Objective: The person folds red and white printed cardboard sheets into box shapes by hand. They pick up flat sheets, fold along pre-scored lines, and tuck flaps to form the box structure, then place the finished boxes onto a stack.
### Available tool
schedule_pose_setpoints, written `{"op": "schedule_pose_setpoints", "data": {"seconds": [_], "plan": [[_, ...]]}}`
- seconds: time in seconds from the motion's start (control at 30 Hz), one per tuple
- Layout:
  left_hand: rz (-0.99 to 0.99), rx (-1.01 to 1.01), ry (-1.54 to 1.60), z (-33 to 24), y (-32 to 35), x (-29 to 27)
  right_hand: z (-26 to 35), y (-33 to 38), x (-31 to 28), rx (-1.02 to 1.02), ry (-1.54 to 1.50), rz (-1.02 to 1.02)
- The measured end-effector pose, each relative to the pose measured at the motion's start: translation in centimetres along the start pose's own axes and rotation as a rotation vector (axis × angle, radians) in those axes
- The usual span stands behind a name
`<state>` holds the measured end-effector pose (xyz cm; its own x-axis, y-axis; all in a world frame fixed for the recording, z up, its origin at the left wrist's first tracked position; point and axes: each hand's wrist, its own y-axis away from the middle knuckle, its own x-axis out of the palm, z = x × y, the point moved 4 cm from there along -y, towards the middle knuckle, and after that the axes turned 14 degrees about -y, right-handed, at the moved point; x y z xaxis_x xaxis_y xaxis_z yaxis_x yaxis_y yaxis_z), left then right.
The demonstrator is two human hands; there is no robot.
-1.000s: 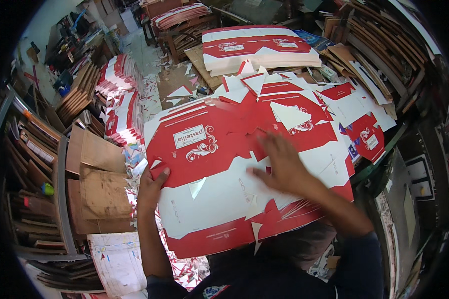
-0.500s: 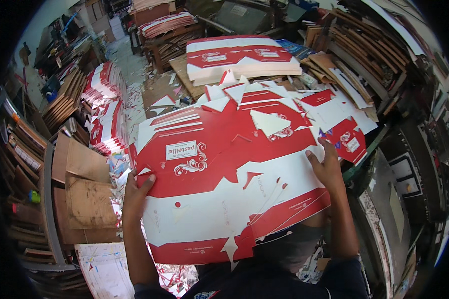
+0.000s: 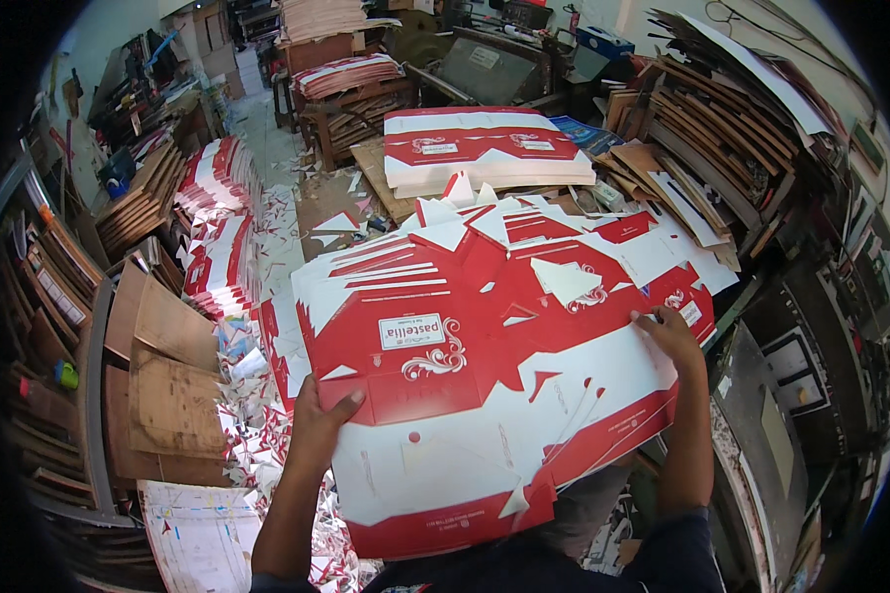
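Across the middle lies a fanned pile of large red-and-white printed cardboard sheets (image 3: pixel 435 395), die-cut with slots and flaps. My left hand (image 3: pixel 323 420) grips the sheets' left edge, thumb on top and fingers underneath. At the right edge, my right hand (image 3: pixel 670 334) pinches the sheets, its thumb and fingers near the red print. A loose white cardboard scrap (image 3: pixel 564 281) lies on top of the printed surface. More pointed offcuts (image 3: pixel 460 188) stick up along the far edge of the pile. The near edge of the sheets hangs close to my body.
Beyond stands a neat stack of printed sheets (image 3: pixel 489 173). Two stacks (image 3: pixel 222 262) of similar sheets rest on the left among floor scraps (image 3: pixel 267 425). Wooden boards (image 3: pixel 717 124) are piled at the right, and brown panels (image 3: pixel 173 395) lean at the left.
The sheets have shifted right and slightly nearer with both hands still on their edges. The whole view has tilted a little, showing more of the far room.
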<state>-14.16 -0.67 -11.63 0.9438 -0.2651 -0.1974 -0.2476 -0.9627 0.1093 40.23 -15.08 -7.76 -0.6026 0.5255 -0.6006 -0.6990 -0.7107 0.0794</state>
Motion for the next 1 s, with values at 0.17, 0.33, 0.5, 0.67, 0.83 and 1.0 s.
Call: {"op": "schedule_pose_setpoints", "data": {"seconds": [0.17,0.33,0.5,0.67,0.83,1.0], "plan": [[-0.113,0.115,0.014,-1.2,3.1,-5.6,4.0,7.2,2.0,-0.248,-0.029,-0.003],[-0.181,0.039,-0.163,0.6,5.4,-8.3,2.8,10.0,4.8,-0.322,0.123,0.002],[-0.354,0.305,-0.129,-3.4,10.5,-7.4,2.0,11.6,4.4,-0.359,0.027,-0.188],[-0.331,0.487,-0.132,-1.4,11.8,-12.3,0.6,11.0,2.3,-0.399,-0.552,-0.13],[-0.404,0.443,0.08,-3.1,8.6,-10.0,0.0,11.1,-0.7,-0.059,-1.038,0.175],[-0.492,0.466,-0.013,-5.7,9.1,-8.4,7.2,17.6,-3.8,-0.261,-0.904,-0.004]]}}
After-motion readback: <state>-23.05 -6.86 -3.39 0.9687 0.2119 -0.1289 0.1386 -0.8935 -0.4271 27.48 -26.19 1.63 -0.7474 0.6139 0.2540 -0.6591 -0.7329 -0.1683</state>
